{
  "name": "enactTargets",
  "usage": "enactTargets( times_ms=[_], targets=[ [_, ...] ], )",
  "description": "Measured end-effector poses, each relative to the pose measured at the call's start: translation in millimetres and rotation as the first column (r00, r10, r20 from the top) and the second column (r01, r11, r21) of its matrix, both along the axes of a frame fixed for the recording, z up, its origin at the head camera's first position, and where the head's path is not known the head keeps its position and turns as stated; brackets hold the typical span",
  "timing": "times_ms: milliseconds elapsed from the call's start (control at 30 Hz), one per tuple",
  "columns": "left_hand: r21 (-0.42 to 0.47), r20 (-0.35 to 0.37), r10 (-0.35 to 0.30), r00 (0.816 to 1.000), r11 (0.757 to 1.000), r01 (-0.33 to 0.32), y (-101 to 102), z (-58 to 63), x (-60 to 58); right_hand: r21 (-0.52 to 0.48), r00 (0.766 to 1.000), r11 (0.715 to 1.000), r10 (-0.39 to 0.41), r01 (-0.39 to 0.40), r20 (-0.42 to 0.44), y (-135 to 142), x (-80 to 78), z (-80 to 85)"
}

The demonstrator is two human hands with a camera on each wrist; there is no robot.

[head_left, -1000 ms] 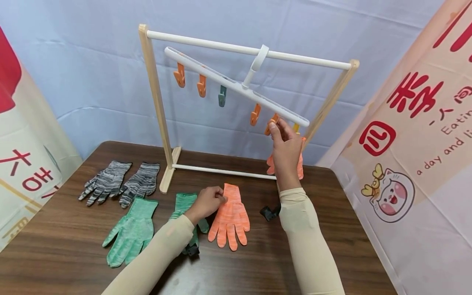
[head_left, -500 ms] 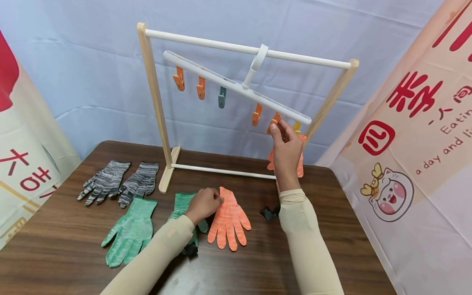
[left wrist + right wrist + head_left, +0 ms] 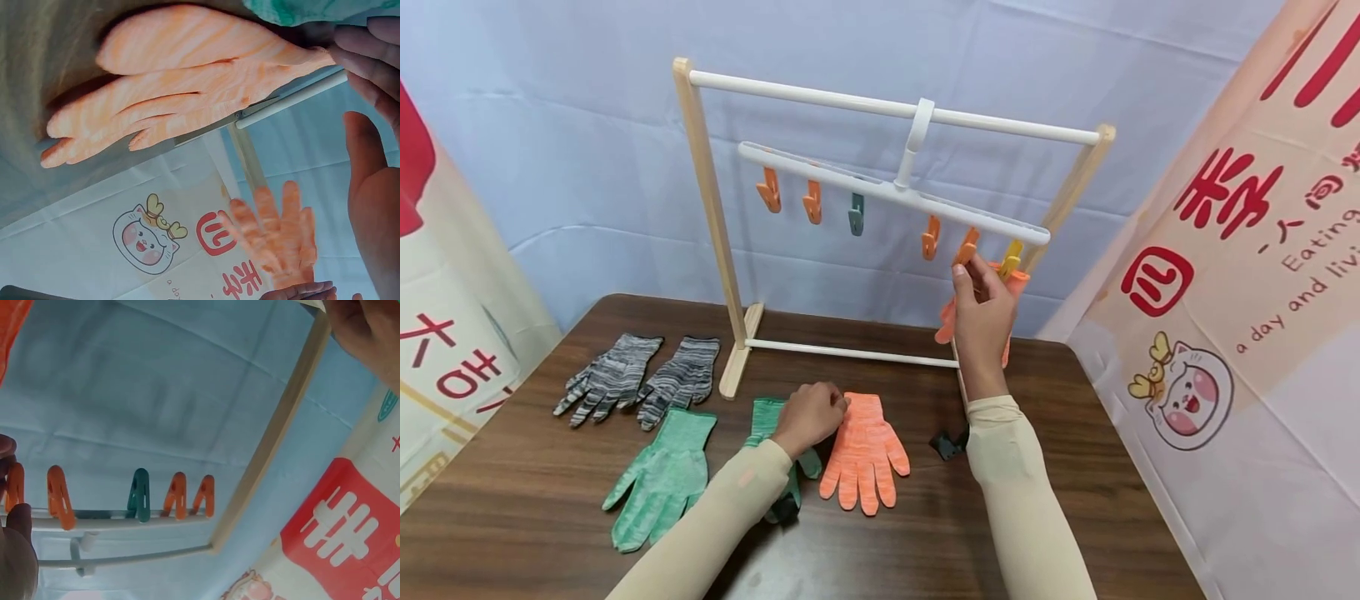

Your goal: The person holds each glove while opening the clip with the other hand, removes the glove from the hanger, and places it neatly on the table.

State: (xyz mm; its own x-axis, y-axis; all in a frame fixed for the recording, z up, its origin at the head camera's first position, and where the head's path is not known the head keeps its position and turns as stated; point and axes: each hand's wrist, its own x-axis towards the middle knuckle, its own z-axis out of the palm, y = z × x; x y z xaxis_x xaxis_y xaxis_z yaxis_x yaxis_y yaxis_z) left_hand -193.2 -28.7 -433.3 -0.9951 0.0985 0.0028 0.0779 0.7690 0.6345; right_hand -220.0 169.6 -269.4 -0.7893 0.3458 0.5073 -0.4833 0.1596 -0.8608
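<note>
My right hand [image 3: 985, 321] pinches an orange clothespin [image 3: 967, 242], the second from the right on a white hanger [image 3: 850, 177]. In the right wrist view, thumb and finger sit on either side of that pin. Just beyond this hand, an orange glove [image 3: 1017, 287] hangs from a yellow clothespin [image 3: 1011, 258], partly hidden by the hand. My left hand [image 3: 811, 415] is low over the table, fingertips right at the cuff of a second orange glove [image 3: 865, 454]. Its thumb [image 3: 362, 140] stands apart from the fingers in the left wrist view. A green glove [image 3: 765, 417] is partly covered by this hand.
The hanger hooks over the top bar [image 3: 820, 97] of a wood-and-white rack. More orange pins and a dark green clothespin [image 3: 856, 215] hang from it. Another green glove [image 3: 662, 475] and two grey striped gloves [image 3: 613, 375] lie left. A black object [image 3: 947, 446] is beside the right sleeve.
The hanger has swung closer to level, its left end dropping. The lower orange glove's cuff, lifted and bent half a second ago, now lies flat. The right hand keeps its pinch on the clothespin.
</note>
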Motion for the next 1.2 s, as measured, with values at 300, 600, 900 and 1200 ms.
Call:
enactTargets(
  times_ms=[300, 600, 900, 1200],
  targets=[
    [0.034, -0.061, -0.112, 0.992, 0.993, 0.115, 6, 4.8, -7.2, 0.008, 1.0, 1.0, -0.014, 0.015, -0.004, 14, 1.8, -5.3],
    [0.048, -0.086, -0.207, 0.975, 0.976, 0.212, 21, 16.6, -22.9, 0.043, 1.0, 0.999, -0.02, 0.021, -0.022, 23, 10.7, -8.6],
    [0.075, -0.154, -0.245, 0.957, 0.963, 0.259, 41, 36.2, -35.4, 0.037, 0.987, 0.995, -0.092, 0.098, -0.128, 32, 19.6, -5.4],
    [0.126, -0.154, -0.278, 0.948, 0.946, 0.298, 57, 47.2, -39.0, -0.05, 0.915, 0.94, -0.341, 0.339, -0.214, 47, 18.8, -4.4]
  ],
)
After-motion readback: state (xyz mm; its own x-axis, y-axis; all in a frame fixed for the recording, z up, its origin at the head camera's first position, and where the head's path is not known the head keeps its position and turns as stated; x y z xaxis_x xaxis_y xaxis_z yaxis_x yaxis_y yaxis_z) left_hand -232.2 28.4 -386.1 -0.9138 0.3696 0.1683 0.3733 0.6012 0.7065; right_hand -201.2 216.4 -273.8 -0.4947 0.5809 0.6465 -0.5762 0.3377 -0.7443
